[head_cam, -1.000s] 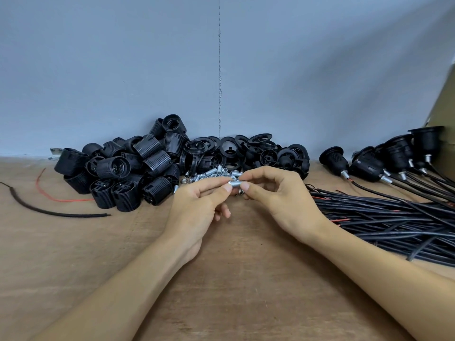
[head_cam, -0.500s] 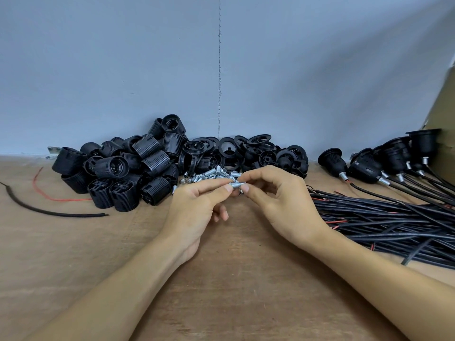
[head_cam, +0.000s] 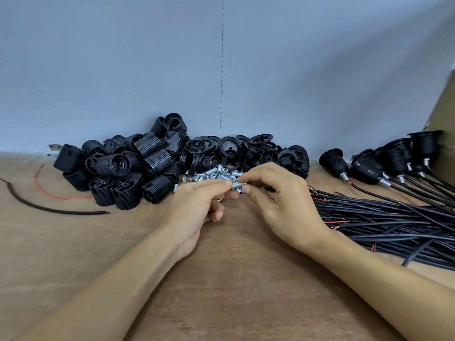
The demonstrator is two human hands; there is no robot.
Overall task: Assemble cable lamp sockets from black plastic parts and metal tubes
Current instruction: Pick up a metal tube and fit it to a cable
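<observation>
My left hand point(head_cam: 197, 207) and my right hand point(head_cam: 280, 198) meet at the table's middle, both pinching a small threaded metal tube point(head_cam: 238, 185) between thumb and fingertips. Just behind them lies a heap of loose metal tubes point(head_cam: 211, 174). A pile of black threaded socket bodies point(head_cam: 128, 168) sits at the back left, and black rings and caps point(head_cam: 256, 151) are heaped behind the hands. Finished sockets on cables point(head_cam: 384, 163) lean at the back right.
A thick bundle of black cables point(head_cam: 384, 217) with red wire ends spreads over the right side of the wooden table point(head_cam: 234, 279). A loose black cable piece point(head_cam: 49, 207) and a red wire point(head_cam: 56, 195) lie at the left. A grey wall stands behind.
Both hands have stayed together on the tube with only slight finger shifts. The view has dipped a little.
</observation>
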